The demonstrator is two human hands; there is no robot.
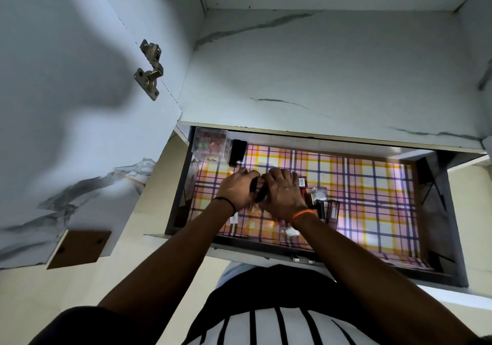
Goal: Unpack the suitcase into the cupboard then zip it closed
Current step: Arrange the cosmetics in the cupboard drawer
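An open cupboard drawer [436, 272] with dark walls is lined with plaid paper [372, 185]. Both hands reach into its left half. My left hand [237, 187] grips a small black object [254, 185] with curled fingers. My right hand [283, 195] lies right beside it, fingers curled over a dark tube-like item [262, 194]. Several small cosmetic items [319, 198], boxes and bottles, lie just right of my right hand. A small white bottle [288, 231] sits under my right wrist. The suitcase is out of view.
A clear plastic box [210, 142] with small coloured things stands in the drawer's far left corner, a black box [237, 151] beside it. The open cupboard door [66, 105] with a metal hinge [150, 69] hangs on the left. A marble-patterned shelf [332, 78] lies above the drawer.
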